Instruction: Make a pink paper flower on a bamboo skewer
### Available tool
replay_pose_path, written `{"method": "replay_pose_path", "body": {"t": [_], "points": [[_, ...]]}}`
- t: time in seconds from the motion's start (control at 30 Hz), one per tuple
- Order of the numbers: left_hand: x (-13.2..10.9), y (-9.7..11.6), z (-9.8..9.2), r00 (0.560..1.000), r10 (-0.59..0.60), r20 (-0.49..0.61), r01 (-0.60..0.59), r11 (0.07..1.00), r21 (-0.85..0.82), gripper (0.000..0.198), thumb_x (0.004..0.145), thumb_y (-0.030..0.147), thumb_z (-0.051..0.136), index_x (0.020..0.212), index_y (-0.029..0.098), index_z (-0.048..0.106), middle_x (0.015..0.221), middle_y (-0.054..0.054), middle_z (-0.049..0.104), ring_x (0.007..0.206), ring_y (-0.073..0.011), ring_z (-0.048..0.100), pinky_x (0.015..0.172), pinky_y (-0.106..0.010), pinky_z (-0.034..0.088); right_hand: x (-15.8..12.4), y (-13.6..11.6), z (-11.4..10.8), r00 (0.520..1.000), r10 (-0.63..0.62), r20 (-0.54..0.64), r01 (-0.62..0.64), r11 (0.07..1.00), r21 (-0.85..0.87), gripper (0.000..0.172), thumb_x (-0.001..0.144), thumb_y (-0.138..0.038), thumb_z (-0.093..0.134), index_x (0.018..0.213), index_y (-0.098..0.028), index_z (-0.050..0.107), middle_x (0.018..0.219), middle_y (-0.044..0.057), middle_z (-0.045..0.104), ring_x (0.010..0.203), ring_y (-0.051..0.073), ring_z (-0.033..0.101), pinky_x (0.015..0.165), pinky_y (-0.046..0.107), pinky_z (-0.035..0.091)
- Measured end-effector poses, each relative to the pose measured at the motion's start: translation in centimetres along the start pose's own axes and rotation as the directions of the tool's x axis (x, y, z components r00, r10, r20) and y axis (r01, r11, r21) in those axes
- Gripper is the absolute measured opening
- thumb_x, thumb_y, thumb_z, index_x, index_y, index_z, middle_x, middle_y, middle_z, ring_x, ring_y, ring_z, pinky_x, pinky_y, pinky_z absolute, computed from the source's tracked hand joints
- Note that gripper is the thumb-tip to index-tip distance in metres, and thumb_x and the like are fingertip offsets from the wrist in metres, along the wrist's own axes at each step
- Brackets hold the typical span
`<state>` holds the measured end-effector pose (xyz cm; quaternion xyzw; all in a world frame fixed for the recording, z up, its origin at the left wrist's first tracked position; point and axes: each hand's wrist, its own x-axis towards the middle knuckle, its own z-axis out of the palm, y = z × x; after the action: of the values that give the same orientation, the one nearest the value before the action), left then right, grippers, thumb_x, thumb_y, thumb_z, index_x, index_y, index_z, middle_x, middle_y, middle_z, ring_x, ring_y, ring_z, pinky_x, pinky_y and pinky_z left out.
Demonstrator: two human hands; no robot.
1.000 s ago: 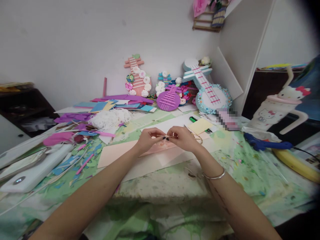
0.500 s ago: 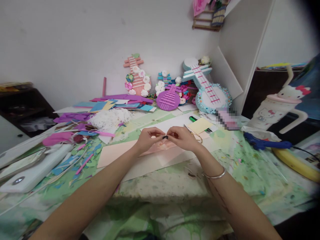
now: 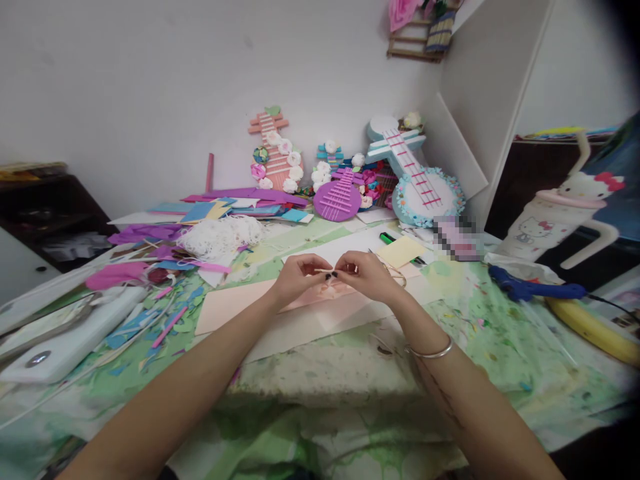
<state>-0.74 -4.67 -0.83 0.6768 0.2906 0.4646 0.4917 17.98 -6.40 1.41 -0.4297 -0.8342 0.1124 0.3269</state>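
Observation:
Both hands meet above the middle of the table, fingertips nearly touching. My left hand (image 3: pixel 296 279) is closed in a pinch, thumb against the fingers. Across from it, my right hand (image 3: pixel 369 277) is pinched in the same way. Whatever small, pale thing sits between the fingertips is too small to make out. Under the hands lies peach paper (image 3: pixel 225 308), with a crinkled pinkish piece (image 3: pixel 330 291) just below the thumbs. A pale sheet (image 3: pixel 290 339) is under these. Gold-handled scissors (image 3: pixel 399 276) lie partly hidden beside my right hand, by a yellow card (image 3: pixel 401 251).
Paper scraps (image 3: pixel 170 327), a tangle of white string (image 3: pixel 223 237) and a white device (image 3: pixel 75 343) lie at left. At right are a blue glue gun (image 3: pixel 533 287), a banana (image 3: pixel 593 328) and a tumbler (image 3: pixel 547 223). Lute-shaped crafts (image 3: pixel 337 200) stand at the back.
The thumbs have parted slightly, and my right fingertips have shifted a little. Both hands keep their pinch over the peach paper.

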Motion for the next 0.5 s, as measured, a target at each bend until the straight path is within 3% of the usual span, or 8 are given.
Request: {"method": "replay_pose_path", "body": {"t": [0.5], "points": [[-0.06,-0.09,-0.16,0.997,-0.039,-0.065,0.04,0.999,0.005,0.024,0.064,0.028,0.073,0.082,0.012,0.067,0.077,-0.006,0.066,0.069,-0.0143,0.062,0.064,-0.026,0.05,-0.06,0.14,0.01,1.0,0.001,-0.025,-0.001,1.0,0.021,0.008,0.078,-0.023,0.06,0.076,-0.016,0.063,0.068,0.0,0.058,0.061,0.009,0.051,0.056,0.021,0.034]]}}
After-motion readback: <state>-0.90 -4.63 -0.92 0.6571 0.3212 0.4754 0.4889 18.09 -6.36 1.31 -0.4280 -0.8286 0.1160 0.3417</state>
